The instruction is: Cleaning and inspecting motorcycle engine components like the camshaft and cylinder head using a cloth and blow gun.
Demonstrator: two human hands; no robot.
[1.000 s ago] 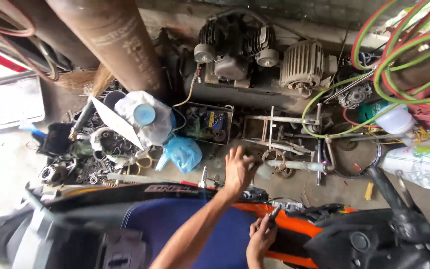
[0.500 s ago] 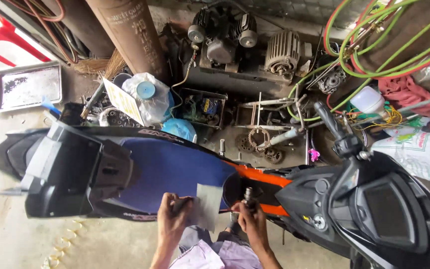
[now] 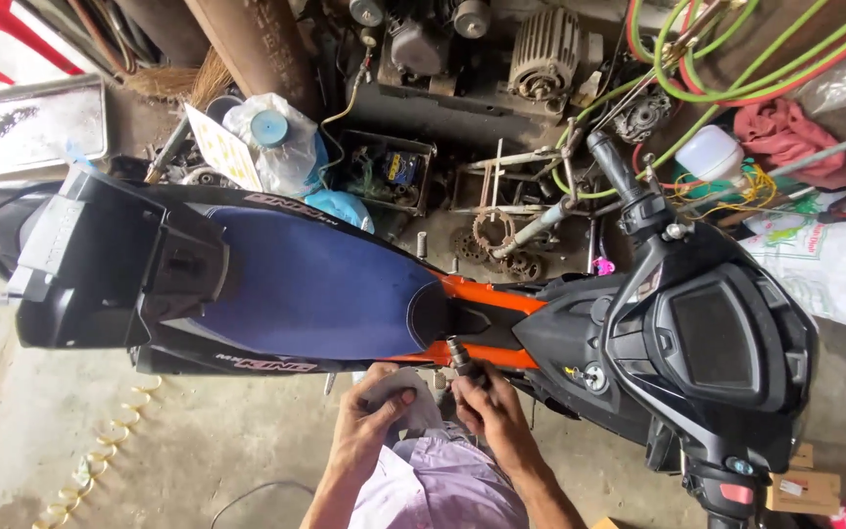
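Both hands now down beside the motorbike [image 3: 345, 294], no longer reaching over the seat. Left hand [image 3: 372, 419] is pinching a rag [image 3: 405, 404]; right hand [image 3: 490, 411] is gripping a dark tool [image 3: 462, 355] against the orange panel [image 3: 487, 294].

Bare floor [image 3: 100, 431] lies open left of the hands (the motorcycle [image 3: 345, 294] walls off everything ahead).

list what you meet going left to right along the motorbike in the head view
black tail section → blue seat → left hand holding a pale rag → right hand on a small dark metal part → orange body panel → instrument panel
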